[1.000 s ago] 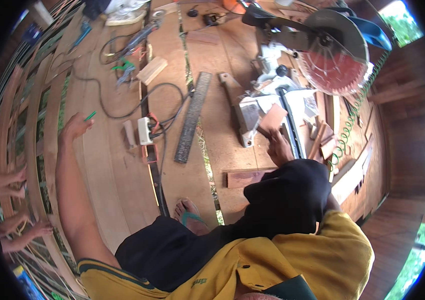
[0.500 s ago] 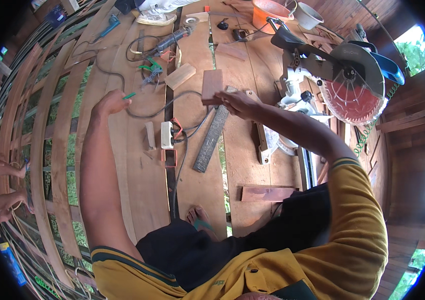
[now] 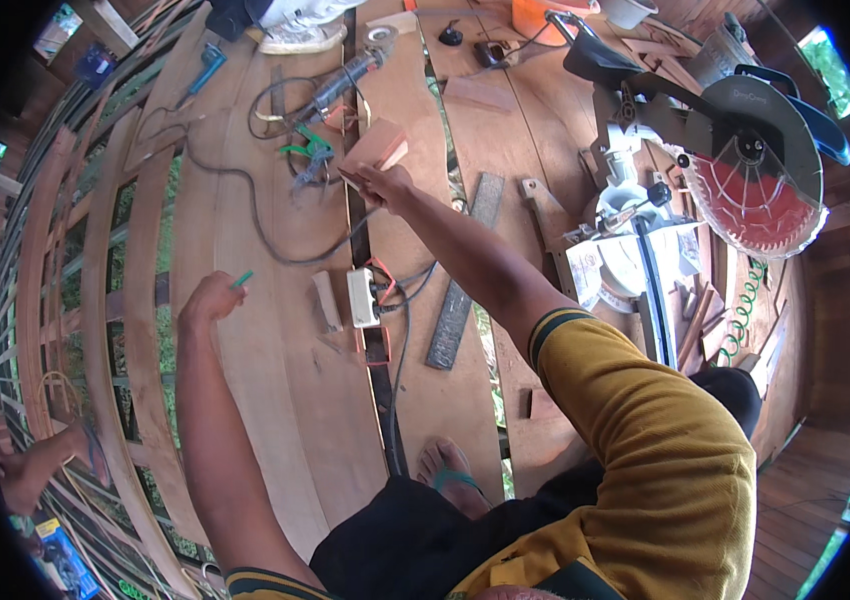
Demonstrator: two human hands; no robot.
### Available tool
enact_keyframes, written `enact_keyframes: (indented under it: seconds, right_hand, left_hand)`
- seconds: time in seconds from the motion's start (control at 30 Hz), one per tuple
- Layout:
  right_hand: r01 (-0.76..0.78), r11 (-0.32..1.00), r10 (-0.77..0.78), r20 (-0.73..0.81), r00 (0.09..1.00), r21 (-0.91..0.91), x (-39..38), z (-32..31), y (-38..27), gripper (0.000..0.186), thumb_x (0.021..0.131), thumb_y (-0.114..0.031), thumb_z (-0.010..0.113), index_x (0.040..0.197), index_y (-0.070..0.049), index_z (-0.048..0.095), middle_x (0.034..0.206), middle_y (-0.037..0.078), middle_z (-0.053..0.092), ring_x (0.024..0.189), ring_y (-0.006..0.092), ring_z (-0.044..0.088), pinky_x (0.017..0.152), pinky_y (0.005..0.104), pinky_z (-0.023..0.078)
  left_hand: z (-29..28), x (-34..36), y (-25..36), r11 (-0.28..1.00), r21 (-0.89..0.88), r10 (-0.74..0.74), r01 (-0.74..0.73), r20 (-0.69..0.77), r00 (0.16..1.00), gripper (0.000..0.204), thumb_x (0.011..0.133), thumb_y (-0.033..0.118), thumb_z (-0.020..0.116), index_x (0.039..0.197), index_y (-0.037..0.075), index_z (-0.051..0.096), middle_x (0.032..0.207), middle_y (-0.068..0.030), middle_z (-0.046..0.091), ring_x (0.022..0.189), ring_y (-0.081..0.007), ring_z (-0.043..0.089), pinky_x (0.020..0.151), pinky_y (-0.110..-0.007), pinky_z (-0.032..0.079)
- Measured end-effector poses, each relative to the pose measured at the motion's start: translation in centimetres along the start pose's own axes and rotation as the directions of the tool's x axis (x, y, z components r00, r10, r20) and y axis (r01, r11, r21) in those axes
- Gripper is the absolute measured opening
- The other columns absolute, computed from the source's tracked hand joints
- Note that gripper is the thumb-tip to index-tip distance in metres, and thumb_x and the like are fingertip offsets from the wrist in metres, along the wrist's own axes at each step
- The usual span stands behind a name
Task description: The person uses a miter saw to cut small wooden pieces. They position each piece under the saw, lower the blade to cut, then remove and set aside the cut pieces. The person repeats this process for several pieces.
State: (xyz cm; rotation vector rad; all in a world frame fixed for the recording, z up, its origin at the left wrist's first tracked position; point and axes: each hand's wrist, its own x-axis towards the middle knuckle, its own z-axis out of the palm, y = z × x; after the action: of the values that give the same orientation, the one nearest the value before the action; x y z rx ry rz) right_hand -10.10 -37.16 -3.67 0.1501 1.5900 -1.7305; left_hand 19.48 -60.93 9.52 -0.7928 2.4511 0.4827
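My left hand (image 3: 211,298) is closed around a slim green pencil-like stick (image 3: 243,279), held over the floorboards at the left. Stretched far forward, my right hand (image 3: 382,189) grips the near end of a reddish wooden block (image 3: 377,143). A paler wood piece shows just under and beside that block; whether the two touch I cannot tell. Green and blue-grey tangled bits (image 3: 311,152) lie left of the block. Nearer to me, a white power strip (image 3: 363,297) with plugged-in cords sits beside a small wood offcut (image 3: 326,301). A dark grey strip (image 3: 453,318) lies to its right.
At the right stands a mitre saw (image 3: 745,175) with a red-toned toothed blade. An angle grinder (image 3: 340,88) and a blue corded tool (image 3: 207,70) lie ahead. An orange bucket (image 3: 542,22) stands far off. Another person's shoe (image 3: 302,38) is at the top. Gaps run between slats at left.
My right hand has carried the reddish block leftward, from above the dark strip to the paler wood piece. My left hand has come lower in view, still holding the green stick. The view has shifted.
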Motion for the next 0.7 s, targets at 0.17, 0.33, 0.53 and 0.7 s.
enact_keyframes:
  seconds: [0.17, 0.33, 0.53, 0.7]
  right_hand:
    - [0.183, 0.816, -0.084, 0.2, 0.976, -0.548, -4.1, -4.1, -1.2, 0.063, 0.086, -0.065, 0.078, 0.088, -0.002, 0.074, 0.078, 0.009, 0.073, 0.07, 0.0155, 0.072, 0.065, 0.027, 0.06]
    - [0.652, 0.186, 0.174, 0.678, 0.714, -0.735, -15.8, -6.1, -4.5, 0.058, 0.093, -0.058, 0.069, 0.103, -0.002, 0.075, 0.088, 0.008, 0.077, 0.077, 0.0163, 0.075, 0.071, 0.0337, 0.06]
    - [0.789, -0.079, 0.638, 0.577, 0.51, -0.61, -32.0, -21.7, -2.8, 0.062, 0.091, -0.057, 0.071, 0.124, -0.004, 0.068, 0.113, 0.02, 0.072, 0.11, 0.037, 0.069, 0.091, 0.0504, 0.056]
    - [0.726, -0.092, 0.563, 0.566, 0.603, -0.682, -38.4, -32.3, 6.8, 0.05, 0.09, -0.042, 0.075, 0.123, -0.007, 0.068, 0.102, 0.02, 0.074, 0.099, 0.0419, 0.071, 0.085, 0.0507, 0.057]
  left_hand:
    - [2.2, 5.1, -2.0, 0.988, -0.053, 0.145, -0.147, -0.046, 0.988, 0.036, 0.097, 0.036, 0.071, 0.088, 0.001, 0.075, 0.074, -0.019, 0.071, 0.065, -0.0226, 0.064, 0.07, -0.045, 0.052]
    - [-1.1, 7.5, -10.0, 0.976, 0.06, 0.211, -0.211, -0.001, 0.977, 0.04, 0.1, 0.042, 0.065, 0.087, 0.005, 0.068, 0.072, -0.0085, 0.061, 0.059, -0.017, 0.055, 0.054, -0.038, 0.042]
    - [-3.4, 9.6, -4.9, 0.995, -0.06, 0.077, -0.075, 0.029, 0.997, 0.044, 0.1, 0.048, 0.064, 0.086, 0.006, 0.064, 0.069, -0.0039, 0.055, 0.06, -0.0162, 0.052, 0.054, -0.037, 0.041]
    - [-1.0, 8.1, -6.2, 0.96, 0.19, 0.234, -0.205, -0.145, 0.961, 0.048, 0.097, 0.05, 0.068, 0.091, 0.003, 0.068, 0.071, -0.0138, 0.062, 0.069, -0.0275, 0.061, 0.067, -0.044, 0.049]
